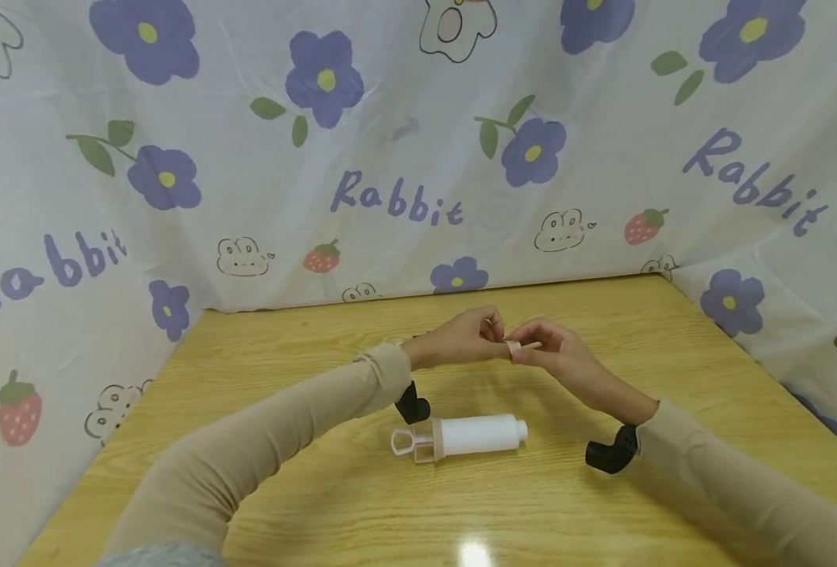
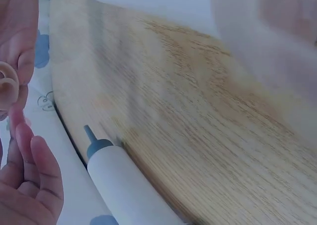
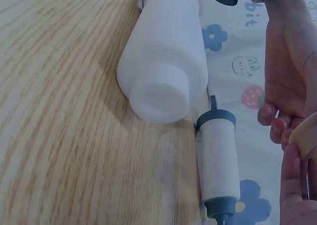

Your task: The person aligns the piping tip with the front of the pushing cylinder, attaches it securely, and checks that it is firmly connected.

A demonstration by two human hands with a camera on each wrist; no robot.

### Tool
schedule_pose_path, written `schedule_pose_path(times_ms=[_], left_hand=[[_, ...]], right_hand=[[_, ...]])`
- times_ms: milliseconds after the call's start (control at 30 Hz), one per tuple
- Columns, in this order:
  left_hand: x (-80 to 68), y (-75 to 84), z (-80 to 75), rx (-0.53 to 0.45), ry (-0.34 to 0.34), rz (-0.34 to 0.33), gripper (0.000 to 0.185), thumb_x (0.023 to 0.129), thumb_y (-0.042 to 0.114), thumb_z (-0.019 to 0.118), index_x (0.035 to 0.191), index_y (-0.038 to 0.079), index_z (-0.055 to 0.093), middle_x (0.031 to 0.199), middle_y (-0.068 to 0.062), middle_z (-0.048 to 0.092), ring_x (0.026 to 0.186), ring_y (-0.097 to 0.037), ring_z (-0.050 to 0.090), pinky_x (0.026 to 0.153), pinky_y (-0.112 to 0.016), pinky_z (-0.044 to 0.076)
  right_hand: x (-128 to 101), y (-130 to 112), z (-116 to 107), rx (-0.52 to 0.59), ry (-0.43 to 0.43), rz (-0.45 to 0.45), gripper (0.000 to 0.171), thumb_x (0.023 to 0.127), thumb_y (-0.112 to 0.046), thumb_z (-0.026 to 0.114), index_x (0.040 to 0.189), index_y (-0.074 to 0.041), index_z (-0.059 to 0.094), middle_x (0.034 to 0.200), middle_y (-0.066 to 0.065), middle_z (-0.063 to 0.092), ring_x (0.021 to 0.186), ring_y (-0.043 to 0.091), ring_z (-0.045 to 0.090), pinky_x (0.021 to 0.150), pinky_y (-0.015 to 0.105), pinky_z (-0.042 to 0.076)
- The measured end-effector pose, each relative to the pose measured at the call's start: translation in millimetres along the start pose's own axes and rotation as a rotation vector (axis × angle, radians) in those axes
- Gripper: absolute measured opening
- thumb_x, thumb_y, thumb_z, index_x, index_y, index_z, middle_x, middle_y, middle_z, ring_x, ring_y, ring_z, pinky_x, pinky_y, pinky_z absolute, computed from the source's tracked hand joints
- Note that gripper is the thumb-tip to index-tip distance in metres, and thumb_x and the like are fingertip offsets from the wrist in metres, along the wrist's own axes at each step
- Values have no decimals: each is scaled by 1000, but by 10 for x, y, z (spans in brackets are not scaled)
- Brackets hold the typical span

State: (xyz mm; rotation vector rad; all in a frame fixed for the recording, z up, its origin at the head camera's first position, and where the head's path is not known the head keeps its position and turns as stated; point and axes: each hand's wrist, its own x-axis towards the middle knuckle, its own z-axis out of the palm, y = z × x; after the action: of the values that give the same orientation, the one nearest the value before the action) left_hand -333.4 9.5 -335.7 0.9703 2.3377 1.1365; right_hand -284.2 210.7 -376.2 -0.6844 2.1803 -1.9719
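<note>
Both hands meet over the back middle of the table, at a small beige piece (image 1: 514, 347) with a thin spout. The left hand (image 1: 461, 339) pinches it from one side. From the other side, the right hand (image 1: 563, 358) pinches it near the spout. In the left wrist view the beige piece (image 2: 8, 85) shows a round, ring-like end; its exact kind is unclear. Below the hands lies a white syringe-like tube (image 1: 478, 435) with a beige collar and a clear looped handle. Another white tube (image 3: 220, 158) with grey ends lies behind, mostly hidden in the head view.
The wooden table (image 1: 305, 504) has a printed cloth (image 1: 404, 142) hanging along its back and sides. A black wrist camera (image 1: 412, 403) sits under the left forearm, another black camera (image 1: 612, 450) under the right. The beige-collared tube lies close below the left wrist.
</note>
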Motion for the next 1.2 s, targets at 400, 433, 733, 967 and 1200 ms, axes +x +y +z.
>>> schedule_pose_path(times_ms=[400,433,733,967,1200], left_hand=[[33,-25,39,-237,18,-77,16,83,23,64,90,10,56,90,-6,64,79,-23,54,66,-25,48],[36,-26,44,-247,24,-75,16,83,22,64,90,10,55,90,-6,64,79,-22,54,65,-24,47],[30,-31,84,-193,51,-21,15,84,20,63,86,9,53,76,-1,53,62,-13,46,58,-24,43],[11,-5,62,-199,48,-7,15,84,23,63,87,10,56,76,-1,55,63,-12,47,57,-23,42],[6,42,48,-211,40,-3,13,84,21,63,88,10,58,77,-2,57,70,-29,48,55,-22,42]], right_hand=[[-1,-16,-38,16,43,34,30,86,-21,61,110,-6,50,111,0,53,98,15,55,88,30,45],[-4,-19,-41,17,45,31,30,86,-20,61,110,-5,50,111,0,53,98,15,55,88,30,45],[-12,-25,-23,49,24,6,34,84,-18,63,111,-3,49,111,2,54,99,16,57,88,30,46],[-25,-25,-63,54,46,9,31,85,-17,61,110,-4,48,111,3,54,101,15,56,89,30,46],[-31,-33,-82,43,56,10,28,86,-17,60,109,-5,50,111,1,54,102,14,55,87,26,45]])
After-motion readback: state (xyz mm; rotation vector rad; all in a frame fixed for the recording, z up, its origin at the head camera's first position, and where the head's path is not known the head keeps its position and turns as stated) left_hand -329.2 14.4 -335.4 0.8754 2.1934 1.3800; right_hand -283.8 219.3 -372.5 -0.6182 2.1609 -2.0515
